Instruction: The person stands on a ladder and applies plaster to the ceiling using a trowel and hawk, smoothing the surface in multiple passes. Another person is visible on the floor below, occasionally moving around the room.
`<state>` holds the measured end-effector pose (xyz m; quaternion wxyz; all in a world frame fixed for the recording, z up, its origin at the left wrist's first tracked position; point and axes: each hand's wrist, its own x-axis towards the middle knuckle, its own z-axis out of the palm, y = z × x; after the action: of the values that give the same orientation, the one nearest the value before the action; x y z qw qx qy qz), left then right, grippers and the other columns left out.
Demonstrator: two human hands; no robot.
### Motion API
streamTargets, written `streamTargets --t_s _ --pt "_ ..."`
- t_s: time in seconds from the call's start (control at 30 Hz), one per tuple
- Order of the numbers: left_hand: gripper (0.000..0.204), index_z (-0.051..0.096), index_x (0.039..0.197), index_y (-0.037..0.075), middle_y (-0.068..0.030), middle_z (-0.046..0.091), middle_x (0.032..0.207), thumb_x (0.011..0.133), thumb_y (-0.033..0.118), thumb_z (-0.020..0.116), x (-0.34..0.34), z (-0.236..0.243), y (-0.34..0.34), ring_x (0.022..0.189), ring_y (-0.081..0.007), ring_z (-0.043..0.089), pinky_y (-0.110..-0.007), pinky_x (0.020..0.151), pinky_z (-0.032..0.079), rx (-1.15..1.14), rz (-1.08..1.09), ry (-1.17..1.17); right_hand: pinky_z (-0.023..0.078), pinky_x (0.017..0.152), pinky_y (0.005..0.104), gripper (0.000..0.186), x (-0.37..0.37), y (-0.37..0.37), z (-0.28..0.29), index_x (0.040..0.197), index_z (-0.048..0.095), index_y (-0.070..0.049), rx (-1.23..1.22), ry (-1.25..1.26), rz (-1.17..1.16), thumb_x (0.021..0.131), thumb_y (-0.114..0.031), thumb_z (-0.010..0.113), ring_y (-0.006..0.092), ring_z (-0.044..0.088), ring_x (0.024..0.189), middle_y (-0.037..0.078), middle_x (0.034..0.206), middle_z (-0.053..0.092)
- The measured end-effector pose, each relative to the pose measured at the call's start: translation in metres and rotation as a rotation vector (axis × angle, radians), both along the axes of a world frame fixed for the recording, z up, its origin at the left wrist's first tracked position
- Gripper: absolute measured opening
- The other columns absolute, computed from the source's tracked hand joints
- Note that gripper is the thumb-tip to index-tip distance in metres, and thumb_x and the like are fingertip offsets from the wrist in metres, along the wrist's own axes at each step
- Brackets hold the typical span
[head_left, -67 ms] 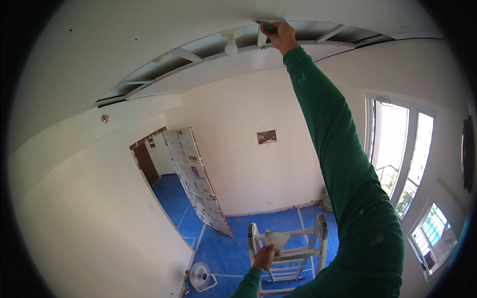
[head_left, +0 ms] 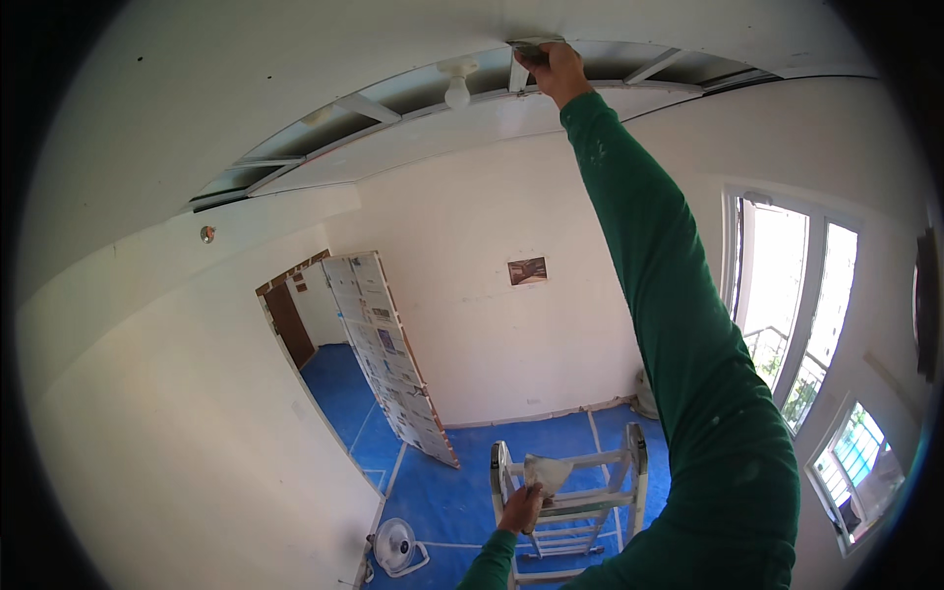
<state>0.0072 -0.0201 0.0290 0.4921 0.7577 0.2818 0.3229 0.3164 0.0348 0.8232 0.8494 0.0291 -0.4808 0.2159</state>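
My right arm, in a green sleeve, reaches up to the white ceiling. My right hand is closed around a putty knife, its flat blade against the ceiling at the edge of a long opening. Part of the tool is hidden by my fingers. Low in the view, my left hand grips a second putty knife with a wide, pale, smeared blade. This blade appears in front of the top of a stepladder; whether they touch I cannot tell.
A white bulb hangs beside the opening, which has metal cross-members. Below, a paper-covered door stands ajar. A white fan rests on the blue floor covering. Windows are at the right.
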Motion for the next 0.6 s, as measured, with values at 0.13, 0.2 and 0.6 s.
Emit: streamTargets --t_s 0.13,0.2,0.6 --pt "0.043 0.068 0.108 -0.006 -0.0242 0.073 0.099 0.105 0.035 0.053 0.005 0.006 0.004 0.096 -0.0422 0.068 -0.048 0.086 0.051 -0.028 0.001 0.024 0.064 0.086 0.0593 0.031 -0.018 -0.024 0.013 0.126 0.046 0.015 -0.010 0.051 -0.037 0.097 0.005 0.039 0.0451 0.064 0.108 0.031 0.125 0.054" --pt "0.043 0.068 0.108 -0.007 -0.0224 0.073 0.100 0.106 0.034 0.053 0.007 0.009 0.006 0.095 -0.0380 0.071 -0.047 0.086 0.052 0.191 0.071 0.093 0.063 0.091 0.0603 0.029 -0.029 -0.043 0.017 0.126 0.045 0.015 -0.012 0.038 0.014 0.099 0.003 0.040 0.0483 0.062 0.110 0.032 0.127 0.054" --pt "0.045 0.068 0.107 -0.005 -0.0215 0.074 0.100 0.107 0.037 0.052 0.010 0.005 0.011 0.093 -0.0377 0.070 -0.046 0.083 0.053 -0.001 -0.018 -0.002 0.061 0.093 0.0560 0.021 -0.097 -0.166 0.033 0.113 0.050 0.016 0.013 -0.064 -0.025 0.098 0.004 0.043 0.0419 0.063 0.097 0.029 0.110 0.058"
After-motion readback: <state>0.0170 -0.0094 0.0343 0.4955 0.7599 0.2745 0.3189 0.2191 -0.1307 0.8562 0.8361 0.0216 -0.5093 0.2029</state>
